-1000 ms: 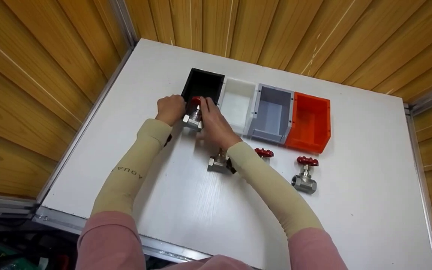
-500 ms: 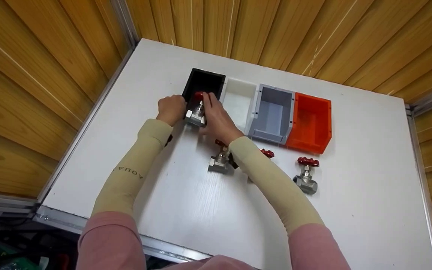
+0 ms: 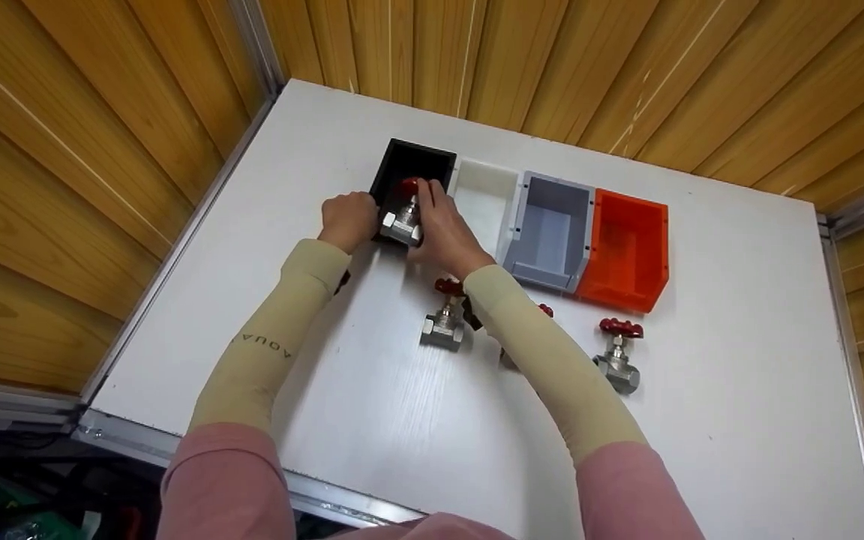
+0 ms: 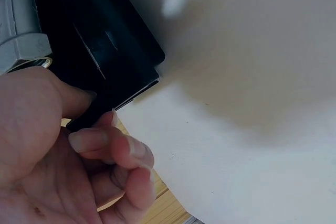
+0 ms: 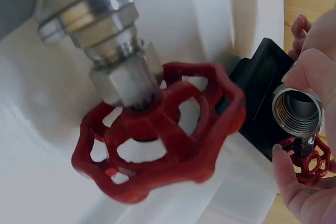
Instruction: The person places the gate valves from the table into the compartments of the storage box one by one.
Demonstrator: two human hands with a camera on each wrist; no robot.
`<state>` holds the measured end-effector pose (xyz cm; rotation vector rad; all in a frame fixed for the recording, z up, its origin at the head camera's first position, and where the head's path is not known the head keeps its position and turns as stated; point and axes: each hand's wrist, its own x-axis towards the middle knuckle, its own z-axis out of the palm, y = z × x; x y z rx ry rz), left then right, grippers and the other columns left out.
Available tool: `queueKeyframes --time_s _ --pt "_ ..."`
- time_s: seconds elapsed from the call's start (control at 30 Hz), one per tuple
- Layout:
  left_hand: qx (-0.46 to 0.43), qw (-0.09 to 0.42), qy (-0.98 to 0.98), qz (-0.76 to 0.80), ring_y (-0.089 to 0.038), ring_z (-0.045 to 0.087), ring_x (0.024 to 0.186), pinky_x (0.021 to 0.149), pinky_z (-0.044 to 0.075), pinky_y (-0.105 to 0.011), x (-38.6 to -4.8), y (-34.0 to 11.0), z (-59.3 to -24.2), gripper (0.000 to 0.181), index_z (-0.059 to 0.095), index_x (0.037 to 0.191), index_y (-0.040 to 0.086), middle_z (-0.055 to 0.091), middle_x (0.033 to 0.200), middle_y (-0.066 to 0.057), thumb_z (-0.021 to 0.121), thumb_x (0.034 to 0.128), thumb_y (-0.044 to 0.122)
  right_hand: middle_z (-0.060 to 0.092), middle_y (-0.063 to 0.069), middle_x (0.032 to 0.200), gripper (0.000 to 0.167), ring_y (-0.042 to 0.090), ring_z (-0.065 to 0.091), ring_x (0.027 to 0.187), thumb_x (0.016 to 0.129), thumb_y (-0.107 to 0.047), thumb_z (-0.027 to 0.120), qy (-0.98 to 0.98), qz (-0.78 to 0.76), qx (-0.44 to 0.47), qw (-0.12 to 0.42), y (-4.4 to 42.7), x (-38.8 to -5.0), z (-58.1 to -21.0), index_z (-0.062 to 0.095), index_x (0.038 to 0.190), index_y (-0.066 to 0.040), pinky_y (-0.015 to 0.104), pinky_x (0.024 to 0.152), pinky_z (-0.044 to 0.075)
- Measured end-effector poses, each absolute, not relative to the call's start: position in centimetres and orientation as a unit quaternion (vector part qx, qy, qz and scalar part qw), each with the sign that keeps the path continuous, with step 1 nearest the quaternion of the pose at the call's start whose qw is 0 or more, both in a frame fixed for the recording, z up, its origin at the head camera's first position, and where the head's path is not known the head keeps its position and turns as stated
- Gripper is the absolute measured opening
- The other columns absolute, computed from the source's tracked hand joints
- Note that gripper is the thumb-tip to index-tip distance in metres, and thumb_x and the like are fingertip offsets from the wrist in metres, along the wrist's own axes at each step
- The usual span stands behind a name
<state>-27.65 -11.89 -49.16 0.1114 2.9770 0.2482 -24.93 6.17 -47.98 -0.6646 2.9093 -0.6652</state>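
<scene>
Right hand grips valve at black bin edge; left hand pinches bin wall. Worktop stretches leftward. I read sleeve: "AQUA".

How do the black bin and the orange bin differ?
In the head view, the black bin ends the row at left, the orange bin at right. The left grip pinches the black bin's wall; neither grip touches the orange bin. The right grip holds a valve at the black bin; no valve shows in the orange bin. Both have open tops.
</scene>
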Motion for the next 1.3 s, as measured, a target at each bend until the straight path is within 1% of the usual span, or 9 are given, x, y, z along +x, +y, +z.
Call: queueKeyframes --time_s 0.07,0.2,0.43,0.6,0.77,1.0,1.3 --pt "0.043 0.083 0.993 0.076 -0.036 0.069 0.091 0.073 0.055 -0.048 -27.7 -11.8 -49.1 0.034 0.067 0.099 0.0 0.071 0.099 -0.019 0.044 0.1007 0.025 0.017 0.025 0.157 0.112 0.039 0.027 0.143 0.069 -0.024 0.081 0.952 -0.214 -0.214 0.039 6.3 -25.2 -47.9 0.009 0.153 -0.003 0.04 0.112 0.036" --pt "0.046 0.087 0.993 0.066 -0.036 0.069 0.092 0.073 0.055 -0.049 -27.7 -11.8 -49.0 0.028 0.067 0.1 0.0 0.07 0.1 -0.019 0.046 0.0983 0.018 0.017 0.023 0.157 0.112 0.036 0.028 0.143 0.069 -0.023 0.08 0.953 -0.211 -0.214 0.039 6.5 -25.7 -47.7 0.009 0.153 -0.003 0.039 0.111 0.037" --pt "0.039 0.081 0.994 0.069 -0.038 0.068 0.094 0.075 0.055 -0.049 -27.7 -11.8 -49.1 0.032 0.067 0.101 0.0 0.07 0.101 -0.018 0.046 0.0993 0.024 0.015 0.022 0.159 0.113 0.035 0.025 0.144 0.068 -0.021 0.081 0.953 -0.211 -0.21 0.053 6.5 -26.4 -47.6 0.009 0.154 -0.005 0.038 0.112 0.036" --pt "0.04 0.082 0.993 0.073 -0.037 0.068 0.094 0.075 0.054 -0.05 -27.7 -11.9 -49.2 0.03 0.067 0.101 0.0 0.07 0.101 -0.018 0.047 0.0982 0.022 0.013 0.022 0.159 0.113 0.037 0.023 0.146 0.069 -0.021 0.081 0.954 -0.206 -0.209 0.061 6.4 -26.7 -47.6 0.009 0.154 -0.005 0.04 0.113 0.035" --pt "0.041 0.082 0.993 0.074 -0.038 0.068 0.094 0.075 0.054 -0.05 -27.7 -12.0 -49.2 0.031 0.067 0.102 0.0 0.069 0.102 -0.019 0.047 0.099 0.023 0.011 0.021 0.16 0.113 0.036 0.022 0.146 0.07 -0.019 0.081 0.956 -0.197 -0.209 0.064 6.3 -27.0 -47.6 0.007 0.154 -0.007 0.04 0.111 0.038" --pt "0.036 0.085 0.993 0.074 -0.037 0.068 0.094 0.075 0.054 -0.05 -27.6 -12.2 -49.1 0.024 0.066 0.102 0.0 0.07 0.102 -0.019 0.049 0.0961 0.016 0.01 0.021 0.16 0.113 0.038 0.02 0.146 0.071 -0.019 0.081 0.956 -0.194 -0.211 0.066 6.0 -27.7 -47.7 0.006 0.154 -0.008 0.041 0.109 0.04" --pt "0.027 0.089 0.993 0.07 -0.034 0.07 0.089 0.072 0.056 -0.047 -27.3 -12.2 -49.1 0.026 0.067 0.097 0.001 0.071 0.097 -0.018 0.048 0.0986 0.019 0.01 0.021 0.16 0.113 0.039 0.022 0.145 0.071 -0.017 0.082 0.959 -0.165 -0.22 0.068 5.8 -28.3 -47.8 0.006 0.154 -0.007 0.04 0.108 0.04"
